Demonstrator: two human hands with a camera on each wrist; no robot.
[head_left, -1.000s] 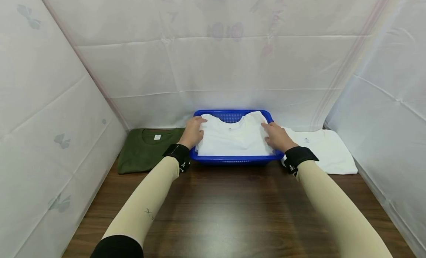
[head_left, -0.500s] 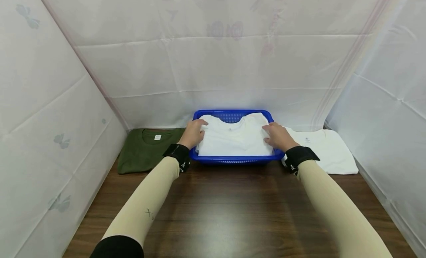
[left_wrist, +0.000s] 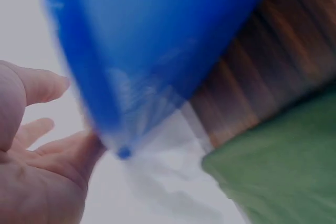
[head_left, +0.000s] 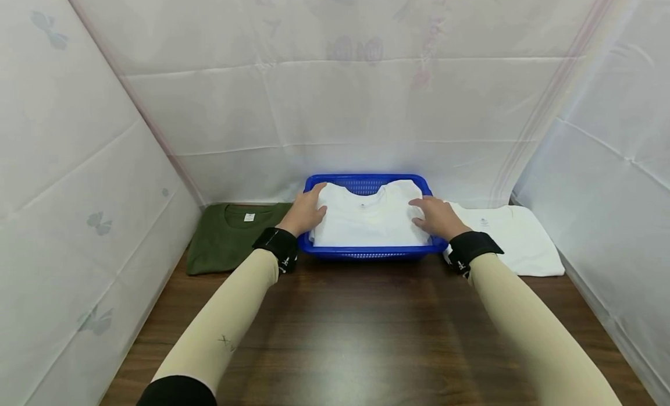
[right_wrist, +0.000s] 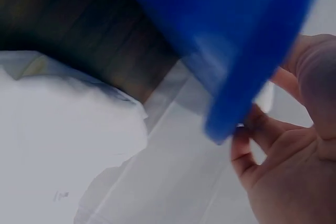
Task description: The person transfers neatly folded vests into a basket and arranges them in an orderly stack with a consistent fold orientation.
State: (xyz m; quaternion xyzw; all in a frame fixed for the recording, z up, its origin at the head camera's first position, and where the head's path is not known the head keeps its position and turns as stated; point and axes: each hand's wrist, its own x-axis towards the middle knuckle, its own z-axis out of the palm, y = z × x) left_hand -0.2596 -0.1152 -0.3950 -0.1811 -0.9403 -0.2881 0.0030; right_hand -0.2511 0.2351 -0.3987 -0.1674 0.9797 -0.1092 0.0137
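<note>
A folded white T-shirt lies in the blue plastic basket, its neckline toward the back. My left hand is over the basket's left side, thumb and fingers apart at the shirt's left edge. The left wrist view shows that hand beside the blue rim with loose fingers. On the opposite side, my right hand is at the shirt's right edge, thumb and index finger apart. In the right wrist view, fingertips of the right hand are close to the rim; whether they touch it is unclear.
A folded dark green T-shirt lies left of the basket. Another folded white T-shirt lies to its right, partly behind my right wrist. All rest on a brown wooden table, with white sheeting behind and at both sides.
The shirt's upper edge has sunk slightly into the basket. My left hand's fingers have spread and shifted a little; my right hand has moved only slightly.
</note>
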